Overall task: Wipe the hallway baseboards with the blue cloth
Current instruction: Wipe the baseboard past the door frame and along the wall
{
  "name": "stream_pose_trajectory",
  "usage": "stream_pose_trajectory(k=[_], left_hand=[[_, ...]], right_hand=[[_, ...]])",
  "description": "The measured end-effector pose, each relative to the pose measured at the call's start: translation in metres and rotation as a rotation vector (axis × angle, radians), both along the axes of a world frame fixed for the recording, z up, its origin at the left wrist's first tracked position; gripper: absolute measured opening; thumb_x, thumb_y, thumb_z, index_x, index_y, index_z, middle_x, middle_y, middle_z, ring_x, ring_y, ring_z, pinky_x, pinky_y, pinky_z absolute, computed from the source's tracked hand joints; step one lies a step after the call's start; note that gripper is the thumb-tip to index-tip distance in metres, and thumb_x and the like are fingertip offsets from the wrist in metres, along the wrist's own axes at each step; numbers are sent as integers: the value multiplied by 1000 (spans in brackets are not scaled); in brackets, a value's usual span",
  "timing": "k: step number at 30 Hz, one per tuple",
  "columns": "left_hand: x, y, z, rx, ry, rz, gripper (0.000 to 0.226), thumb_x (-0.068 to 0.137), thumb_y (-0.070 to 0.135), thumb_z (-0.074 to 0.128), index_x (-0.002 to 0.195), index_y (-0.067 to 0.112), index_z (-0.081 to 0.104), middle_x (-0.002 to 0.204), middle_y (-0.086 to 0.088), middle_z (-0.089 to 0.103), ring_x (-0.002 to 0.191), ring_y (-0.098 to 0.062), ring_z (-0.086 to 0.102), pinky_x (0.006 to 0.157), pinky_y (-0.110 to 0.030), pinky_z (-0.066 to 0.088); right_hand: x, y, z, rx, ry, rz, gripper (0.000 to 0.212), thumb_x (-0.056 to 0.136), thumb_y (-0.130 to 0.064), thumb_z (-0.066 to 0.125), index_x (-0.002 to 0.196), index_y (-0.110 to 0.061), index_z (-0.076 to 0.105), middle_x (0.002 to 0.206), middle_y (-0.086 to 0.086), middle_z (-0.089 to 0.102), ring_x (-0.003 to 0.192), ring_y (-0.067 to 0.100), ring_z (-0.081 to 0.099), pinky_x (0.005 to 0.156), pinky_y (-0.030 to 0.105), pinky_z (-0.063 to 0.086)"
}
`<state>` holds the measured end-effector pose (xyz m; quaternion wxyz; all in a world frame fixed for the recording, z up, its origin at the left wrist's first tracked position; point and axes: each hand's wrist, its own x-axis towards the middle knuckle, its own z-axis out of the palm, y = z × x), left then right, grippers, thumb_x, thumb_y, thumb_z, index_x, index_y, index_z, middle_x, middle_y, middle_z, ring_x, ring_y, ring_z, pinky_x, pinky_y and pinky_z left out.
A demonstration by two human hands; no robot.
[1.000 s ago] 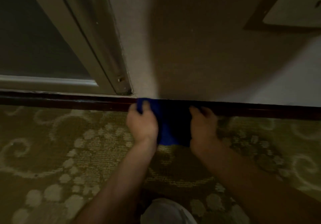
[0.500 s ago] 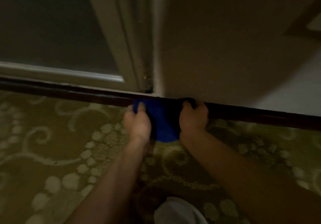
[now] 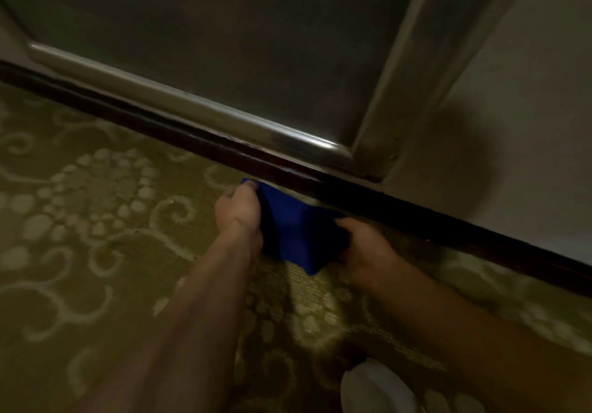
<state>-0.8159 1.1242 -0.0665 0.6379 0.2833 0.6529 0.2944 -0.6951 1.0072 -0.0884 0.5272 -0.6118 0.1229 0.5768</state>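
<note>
Head view, looking down at the foot of a hallway wall in dim light. A dark, glossy reddish-brown wooden baseboard (image 3: 400, 207) runs diagonally from the upper left edge to the lower right edge, separating the olive-green carpet with pale scroll and dot pattern (image 3: 96, 220) from the wall above. A bright blue folded cloth (image 3: 294, 236) lies low against the carpet just beside the baseboard, its upper edge at or very near the wood; whether it actually touches cannot be told. The left hand (image 3: 238, 211) grips the left end of the cloth, fingers curled over its top corner, the forearm reaching in from the bottom centre. The right hand (image 3: 365, 249) grips the right end of the cloth, thumb on top and fingers tucked beneath, the forearm entering from the lower right edge. The cloth's lower corner hangs to a point between the two wrists. Above the baseboard, a grey-green panel with a rounded, shiny metal frame (image 3: 224, 118) fills the upper left; its upright frame member meets the baseboard right of centre. A plain pale wall (image 3: 528, 124) occupies the upper right, shadowed near the hands. A white rounded fabric shape (image 3: 374, 390) shows at the bottom edge, too blurred to identify.
</note>
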Motion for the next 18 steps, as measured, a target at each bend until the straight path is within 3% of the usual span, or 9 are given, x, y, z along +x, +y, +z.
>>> stream_pose_trajectory(k=[4,8,12,15,18], left_hand=[[-27,-9,30,57,12,-70,18,95,27,55,111,20,59,115,-8,62,107,-30,58,104,-48,46],[-59,-22,54,34,-42,-157,36,100,32,48,136,27,47,132,-4,55,120,-32,53,104,-55,43],[-61,-11,63,79,-163,-156,11,102,25,46,107,24,56,110,-6,65,98,-25,63,84,-45,54],[-46,14,54,186,-207,-142,12,99,21,52,100,19,64,109,-8,70,99,-22,67,88,-40,56],[-26,31,20,134,-168,-168,12,96,20,53,97,18,65,105,-9,69,99,-24,65,89,-40,53]], right_hand=[[-13,-7,41,53,-7,105,33,100,-17,51,133,-15,53,121,10,59,100,31,60,68,46,52],[-39,-6,67,90,-18,48,33,101,-12,48,135,-14,51,135,14,53,109,36,57,70,56,53],[-51,15,70,127,-121,-204,27,93,-14,55,119,-15,62,125,15,61,110,37,61,80,52,57],[-52,34,54,208,-253,-405,13,84,-14,55,90,-18,66,109,9,64,106,32,61,93,53,53],[-51,48,17,139,-245,-535,25,71,-15,54,93,-9,66,100,6,64,100,32,60,100,53,46]])
